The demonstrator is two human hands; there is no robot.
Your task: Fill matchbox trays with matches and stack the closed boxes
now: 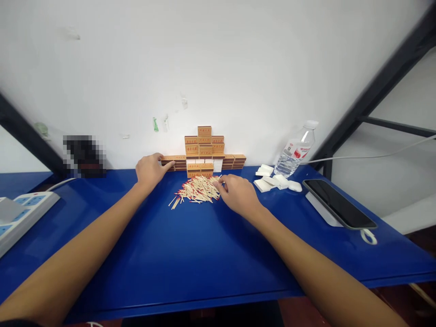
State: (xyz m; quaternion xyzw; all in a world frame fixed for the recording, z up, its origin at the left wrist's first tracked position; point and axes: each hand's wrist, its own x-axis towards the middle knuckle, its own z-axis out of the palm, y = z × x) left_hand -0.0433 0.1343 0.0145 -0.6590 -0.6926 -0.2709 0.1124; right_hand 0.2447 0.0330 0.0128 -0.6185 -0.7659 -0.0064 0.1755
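A stepped wall of orange matchboxes [204,147] stands against the white wall, with low stacks on both sides. My left hand [151,170] is at the outer end of the left matchbox stack [179,162], thumb on its front and fingers curled at its end. In front of the middle boxes lies a loose heap of red-tipped matches [199,190]. My right hand [238,193] is at the heap's right edge, thumb and fingers drawn together around some match ends. Its other fingers are curled under and partly hidden.
To the right are several white pieces [269,182], a clear water bottle [296,150] and a phone [339,203] resting on a white object. A white power strip [37,211] lies at the left of the blue table [184,259]. Dark metal bars flank the table.
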